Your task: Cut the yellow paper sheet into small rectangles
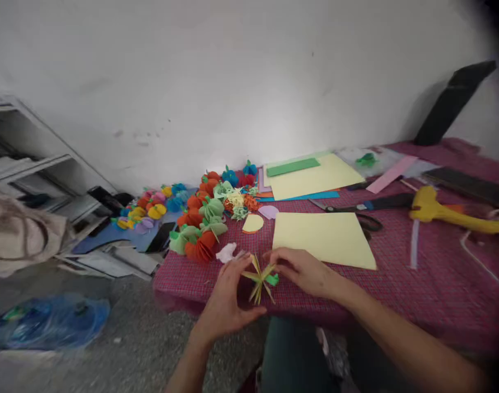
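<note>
Between my hands, over the near edge of the table, is a pale yellow paper pumpkin [257,279], its folded leaves fanned out like a star. A bit of green paper [273,279] shows at its right side. My left hand [229,297] curves around it from the left, fingers at the top and thumb below. With bent fingertips, my right hand [301,270] pinches a leaf at its upper right. Just beyond the left fingers lies crumpled white paper [226,252]. A pale yellow sheet [321,234] lies flat behind my right hand.
Finished paper pumpkins [200,210] in orange and green crowd the table's left side. Scissors [343,209], a yellow glue gun [450,212] and a pink strip [392,173] lie rightward on the checkered cloth [401,295]. Shelves [32,169] stand at the left.
</note>
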The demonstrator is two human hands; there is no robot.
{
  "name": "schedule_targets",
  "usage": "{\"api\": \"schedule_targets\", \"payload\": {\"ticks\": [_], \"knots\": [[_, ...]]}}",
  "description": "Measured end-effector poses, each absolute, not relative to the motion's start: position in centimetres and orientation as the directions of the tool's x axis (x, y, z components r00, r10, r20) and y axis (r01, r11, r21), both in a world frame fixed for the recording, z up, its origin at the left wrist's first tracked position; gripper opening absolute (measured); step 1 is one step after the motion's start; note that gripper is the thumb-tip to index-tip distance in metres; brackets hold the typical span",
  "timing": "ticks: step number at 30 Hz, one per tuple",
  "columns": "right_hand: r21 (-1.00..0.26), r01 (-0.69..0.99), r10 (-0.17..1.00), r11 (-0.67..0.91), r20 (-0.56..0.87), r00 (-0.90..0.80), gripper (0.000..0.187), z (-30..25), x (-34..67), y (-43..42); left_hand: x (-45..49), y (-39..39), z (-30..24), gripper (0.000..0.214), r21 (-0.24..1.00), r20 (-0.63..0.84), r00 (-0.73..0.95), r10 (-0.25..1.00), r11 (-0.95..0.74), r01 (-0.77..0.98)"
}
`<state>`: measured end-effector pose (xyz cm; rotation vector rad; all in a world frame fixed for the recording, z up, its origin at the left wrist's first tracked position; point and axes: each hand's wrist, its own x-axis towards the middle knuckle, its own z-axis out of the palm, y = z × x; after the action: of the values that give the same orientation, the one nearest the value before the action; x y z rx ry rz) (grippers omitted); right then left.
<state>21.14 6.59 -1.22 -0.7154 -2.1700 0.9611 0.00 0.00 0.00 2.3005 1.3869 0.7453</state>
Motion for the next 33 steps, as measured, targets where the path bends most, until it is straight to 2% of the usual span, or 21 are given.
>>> {"api": "schedule_targets", "payload": {"ticks": [6, 12, 15, 20, 25, 31, 33], "knots": [[-0.780, 0.231, 0.710, 0.582, 0.349, -0.611, 0.015, -1.6, 20.8, 6.6, -0.3, -0.2, -0.9, 0.071, 0.565, 0.360, 0.314, 0.879, -0.473, 0.676], [-0.790, 0.315, 0.821, 0.526, 0.374, -0.432, 0.040, -2.8, 20.0, 6.8, -0.3, -0.1, -2.6, 0.061, 0.565, 0.380, 0.179, 0.908, -0.381, 0.732], [-0.810, 0.342, 0.859, 0.476, 0.345, -0.378, 0.038, -3.3, 19.7, 6.7, -0.1, 0.0, -3.4, 0.056, 0.556, 0.381, 0.132, 0.915, -0.341, 0.758], [-0.829, 0.344, 0.871, 0.442, 0.303, -0.388, 0.030, -3.0, 19.5, 6.3, 0.3, 0.0, -3.9, 0.052, 0.593, 0.374, 0.096, 0.923, -0.317, 0.741], [-0.824, 0.356, 0.871, 0.442, 0.299, -0.389, 0.024, -1.7, 19.8, 5.3, 0.6, 0.0, -4.0, 0.050, 0.571, 0.428, 0.036, 0.903, -0.302, 0.763], [-0.807, 0.392, 0.876, 0.440, 0.290, -0.385, 0.064, -1.1, 20.0, 3.9, 0.9, -0.1, -4.1, 0.057, 0.553, 0.448, 0.021, 0.894, -0.295, 0.779], [-0.796, 0.413, 0.877, 0.443, 0.290, -0.383, 0.067, -1.2, 19.8, 3.7, 0.9, -0.2, -3.9, 0.062, 0.561, 0.437, 0.036, 0.899, -0.304, 0.770]]}}
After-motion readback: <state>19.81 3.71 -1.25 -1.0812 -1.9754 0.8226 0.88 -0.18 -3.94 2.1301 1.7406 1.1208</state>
